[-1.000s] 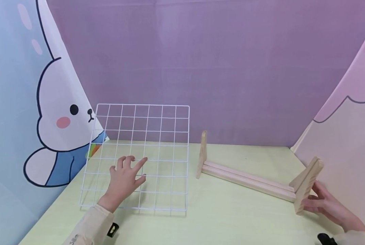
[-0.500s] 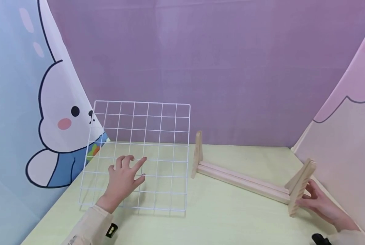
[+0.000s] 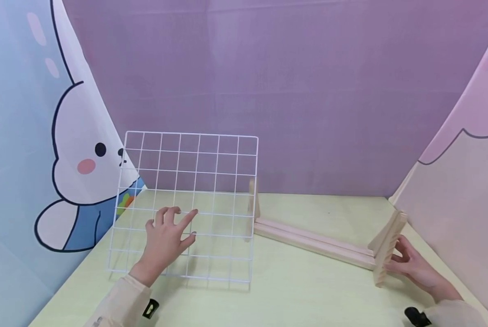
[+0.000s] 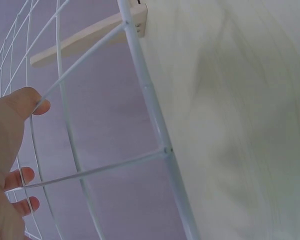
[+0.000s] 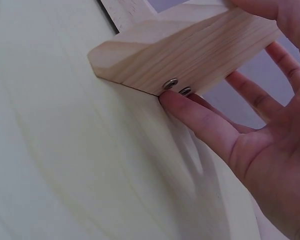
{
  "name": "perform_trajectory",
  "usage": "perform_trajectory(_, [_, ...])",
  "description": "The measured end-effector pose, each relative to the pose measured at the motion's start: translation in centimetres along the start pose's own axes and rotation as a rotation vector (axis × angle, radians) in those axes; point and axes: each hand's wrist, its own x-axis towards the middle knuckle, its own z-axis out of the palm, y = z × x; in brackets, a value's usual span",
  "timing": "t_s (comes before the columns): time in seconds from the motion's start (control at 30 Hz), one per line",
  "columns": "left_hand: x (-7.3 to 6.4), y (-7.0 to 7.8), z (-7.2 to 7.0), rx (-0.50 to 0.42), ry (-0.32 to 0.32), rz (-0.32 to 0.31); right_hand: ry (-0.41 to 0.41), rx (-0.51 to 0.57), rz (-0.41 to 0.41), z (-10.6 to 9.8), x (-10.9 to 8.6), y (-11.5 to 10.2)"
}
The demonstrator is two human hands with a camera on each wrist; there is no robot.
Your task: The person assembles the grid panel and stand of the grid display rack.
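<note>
A white wire grid panel (image 3: 216, 173) leans upright at the left of the table. My left hand (image 3: 164, 240) holds it near the lower middle. Thumb and fingers reach through its mesh in the left wrist view. At right, my right hand (image 3: 417, 268) grips the near end of a wooden stand (image 3: 315, 245), two upright end pieces joined by a grooved bar. In the right wrist view, one finger presses low on the end piece (image 5: 190, 55), beside two metal screws (image 5: 171, 83). The stand's far upright shows partly behind the panel's right edge.
A pale yellow table (image 3: 309, 295) lies beneath both things. Behind it hangs a purple cloth (image 3: 309, 91). Cartoon-printed cloths stand at the left (image 3: 15, 136) and right (image 3: 473, 190).
The stand has slid left with my right hand, so its far upright now overlaps the panel's right edge. The panel's top has risen slightly in view; my left hand stays nearly in place.
</note>
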Motion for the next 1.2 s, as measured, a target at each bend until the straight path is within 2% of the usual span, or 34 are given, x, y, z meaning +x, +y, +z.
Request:
perform_trajectory(0.27, [0.0, 0.3, 0.0, -0.004, 0.040, 0.018, 0.013, -0.037, 0.005, 1.0, 1.3, 0.5])
perform_trajectory(0.73, [0.3, 1.4, -0.4, -0.006, 0.096, 0.054, -0.004, -0.027, 0.013, 2.1, 3.5, 1.4])
perform_trajectory(1.2, [1.2, 2.6, -0.4, -0.032, 0.156, 0.048, -0.010, -0.051, 0.061, 3.6, 5.6, 1.9])
